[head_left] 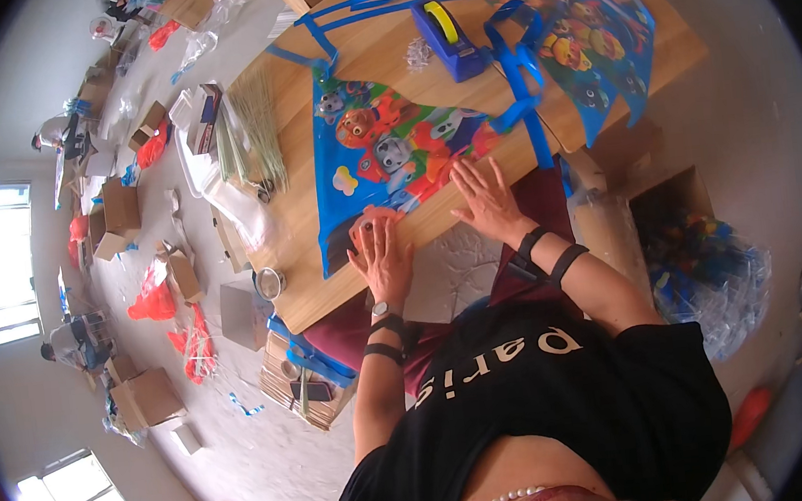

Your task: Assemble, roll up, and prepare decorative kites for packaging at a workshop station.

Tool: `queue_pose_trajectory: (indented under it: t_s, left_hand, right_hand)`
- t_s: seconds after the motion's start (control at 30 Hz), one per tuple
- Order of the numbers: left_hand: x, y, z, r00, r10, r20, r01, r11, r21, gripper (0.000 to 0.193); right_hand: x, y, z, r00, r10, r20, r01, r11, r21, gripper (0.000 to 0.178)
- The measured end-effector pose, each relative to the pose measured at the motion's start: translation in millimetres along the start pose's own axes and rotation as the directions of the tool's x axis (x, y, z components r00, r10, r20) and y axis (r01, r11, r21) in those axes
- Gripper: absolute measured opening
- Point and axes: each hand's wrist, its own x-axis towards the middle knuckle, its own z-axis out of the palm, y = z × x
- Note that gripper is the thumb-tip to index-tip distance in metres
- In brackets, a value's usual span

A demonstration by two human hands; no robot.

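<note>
A blue plastic kite [391, 145] printed with colourful cartoon dogs lies spread on the wooden table in front of me. My left hand [383, 262] rests flat on its lower near edge, fingers stretched out. Farther right, my right hand [488, 199] lies with spread fingers at the kite's near right edge, by the table's front edge. Neither hand grips anything. Blue ribbon [522, 79] trails from the kite's right side, and another blue strip [353, 6] runs along its far side. Beyond the kite stands a blue tape dispenser [457, 52] with a yellow roll.
A second printed kite [594, 48] lies at the table's far right. Thin pale sticks [256, 129] and a clear roll of tape [270, 282] sit along the left edge. An open carton [671, 195] and a plastic bag of printed pieces [713, 278] stand at right. Boxes [120, 208] litter the floor.
</note>
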Motion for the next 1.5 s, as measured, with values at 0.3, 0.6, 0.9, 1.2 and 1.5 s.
queue_pose_trajectory:
  t_s: [0.3, 0.6, 0.9, 1.2, 1.5]
  left_hand:
    - [2.7, 1.3, -7.8, 0.998, -0.014, 0.069, 0.013, 1.000, 0.009, 0.072]
    - [2.4, -0.8, -8.1, 0.995, -0.021, 0.094, 0.020, 1.000, 0.019, 0.073]
    - [0.5, -2.0, -7.7, 0.999, 0.003, 0.051, -0.004, 1.000, 0.023, 0.079]
    - [-2.9, -6.2, -6.9, 0.998, -0.005, 0.069, 0.004, 1.000, 0.021, 0.081]
    - [-31.8, -73.0, -25.7, 0.994, -0.017, 0.108, 0.014, 1.000, 0.025, 0.075]
  right_hand:
    - [-12.6, 43.7, -14.9, 0.966, 0.224, -0.130, -0.234, 0.970, -0.070, 0.083]
    - [-13.8, 68.3, -16.9, 0.928, 0.357, -0.108, -0.367, 0.924, -0.103, 0.075]
    - [-2.3, 36.1, -20.7, 0.954, 0.264, -0.144, -0.269, 0.963, -0.015, 0.072]
    - [1.0, 16.0, 1.8, 0.998, -0.062, 0.030, 0.061, 0.997, 0.043, 0.072]
    - [1.3, 21.2, 4.9, 0.997, -0.081, -0.012, 0.081, 0.995, 0.050, 0.072]
